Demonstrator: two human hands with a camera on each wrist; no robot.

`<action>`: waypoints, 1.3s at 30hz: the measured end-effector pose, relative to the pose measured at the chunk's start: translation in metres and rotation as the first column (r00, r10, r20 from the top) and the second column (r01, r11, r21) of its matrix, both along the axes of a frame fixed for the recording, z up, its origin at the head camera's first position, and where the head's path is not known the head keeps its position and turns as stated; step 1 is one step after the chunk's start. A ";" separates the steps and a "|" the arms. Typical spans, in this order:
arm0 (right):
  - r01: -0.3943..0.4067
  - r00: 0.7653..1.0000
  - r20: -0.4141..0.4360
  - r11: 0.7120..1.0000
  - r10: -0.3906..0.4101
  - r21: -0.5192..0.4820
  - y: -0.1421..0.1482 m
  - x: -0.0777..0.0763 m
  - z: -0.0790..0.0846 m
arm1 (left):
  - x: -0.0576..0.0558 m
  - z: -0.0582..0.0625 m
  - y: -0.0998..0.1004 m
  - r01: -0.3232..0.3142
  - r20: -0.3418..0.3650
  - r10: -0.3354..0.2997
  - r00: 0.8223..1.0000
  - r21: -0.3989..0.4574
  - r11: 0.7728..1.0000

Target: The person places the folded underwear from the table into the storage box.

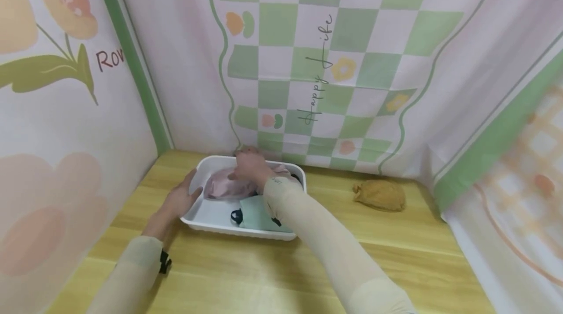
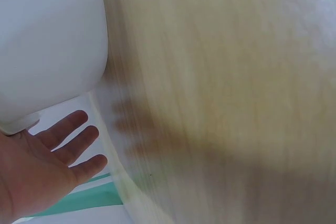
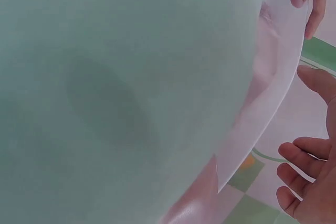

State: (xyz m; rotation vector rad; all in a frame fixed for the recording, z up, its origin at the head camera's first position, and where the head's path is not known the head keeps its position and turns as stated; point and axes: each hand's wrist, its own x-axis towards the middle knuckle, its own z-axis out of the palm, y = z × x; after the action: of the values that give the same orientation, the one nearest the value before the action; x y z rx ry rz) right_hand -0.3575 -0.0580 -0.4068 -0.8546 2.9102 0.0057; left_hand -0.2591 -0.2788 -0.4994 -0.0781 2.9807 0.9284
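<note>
A white plastic tray (image 1: 211,221) stands at the back of the table. In it lie a pink, shiny fabric bundle (image 1: 224,184) and a mint-green fabric piece (image 1: 255,213) with a black loop. At the tray's left rim is my left hand (image 1: 181,196), thumb on the inner side and fingers outside. Three of those fingers (image 2: 79,145) spread loosely below the lip in the left wrist view. My right hand (image 1: 251,165) hangs over the far rim, above the pink bundle. The right wrist view shows its fingers (image 3: 302,163) loosely bent, with nothing between thumb and fingers.
A mustard-yellow cloth pouch (image 1: 380,195), gathered at its left end, lies on the wooden table (image 1: 220,275) to the tray's right. Printed curtains (image 1: 281,64) hang behind the table and on both sides.
</note>
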 end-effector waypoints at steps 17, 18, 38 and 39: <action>0.008 0.999 0.033 0.996 -0.005 -0.085 0.018 -0.010 0.004 | -0.002 0.005 -0.001 0.004 -0.001 -0.004 1.000 -0.014 1.000; 0.006 0.999 0.035 0.996 -0.003 -0.090 0.020 -0.010 0.004 | -0.002 0.006 -0.001 0.005 -0.003 -0.005 1.000 -0.015 1.000; 0.059 0.993 0.109 0.978 -0.038 -0.200 0.049 -0.002 0.005 | -0.001 0.001 0.001 0.011 0.010 -0.011 1.000 -0.015 1.000; 0.056 0.995 0.098 0.979 -0.037 -0.198 0.050 -0.001 0.006 | -0.001 0.001 0.001 0.010 0.012 -0.010 1.000 -0.013 1.000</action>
State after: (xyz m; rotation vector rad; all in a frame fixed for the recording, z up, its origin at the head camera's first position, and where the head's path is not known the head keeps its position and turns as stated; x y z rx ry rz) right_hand -0.3588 -0.0080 -0.4008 -0.7902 2.8759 -0.3282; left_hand -0.2599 -0.2776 -0.4985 -0.0684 2.9740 0.9039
